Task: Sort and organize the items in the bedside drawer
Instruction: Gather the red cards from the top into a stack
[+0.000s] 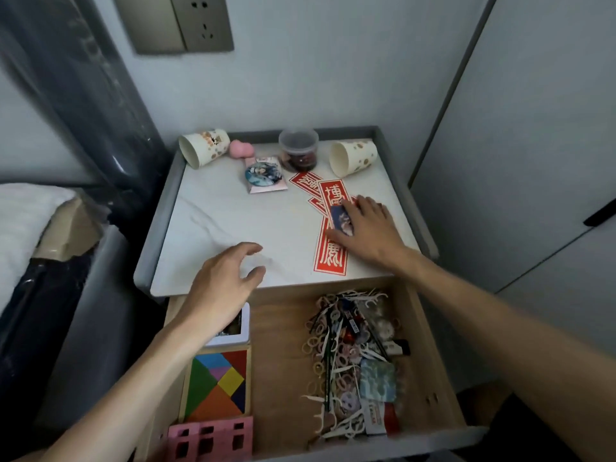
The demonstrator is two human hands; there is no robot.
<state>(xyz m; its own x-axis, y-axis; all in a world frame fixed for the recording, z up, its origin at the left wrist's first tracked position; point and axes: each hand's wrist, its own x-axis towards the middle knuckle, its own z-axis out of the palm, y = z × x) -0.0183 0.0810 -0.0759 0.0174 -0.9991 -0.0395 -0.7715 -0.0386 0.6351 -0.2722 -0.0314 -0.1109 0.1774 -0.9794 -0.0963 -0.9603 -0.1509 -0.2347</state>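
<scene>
A person's right hand (366,228) lay flat on a small picture card (340,219) on top of the bedside table (216,211). Its fingers were straight and only slightly spread, pressing rather than pinching. The card showed on the thumb side of the hand and rested on a long red paper strip (330,253), whose length ran from the back of the table toward the open drawer (280,361). The left hand (220,288) hovered over the table's front edge with fingers loosely curled, holding nothing (and well apart from the card). The right hand was plainly the nearer. With the card directly under its fingers, a lift would probably mean first drawing it toward the thumb. In the drawer's right half sat a heap of hair ties and floss picks (343,355), and a coloured puzzle (218,385) lay against the left wall.
</scene>
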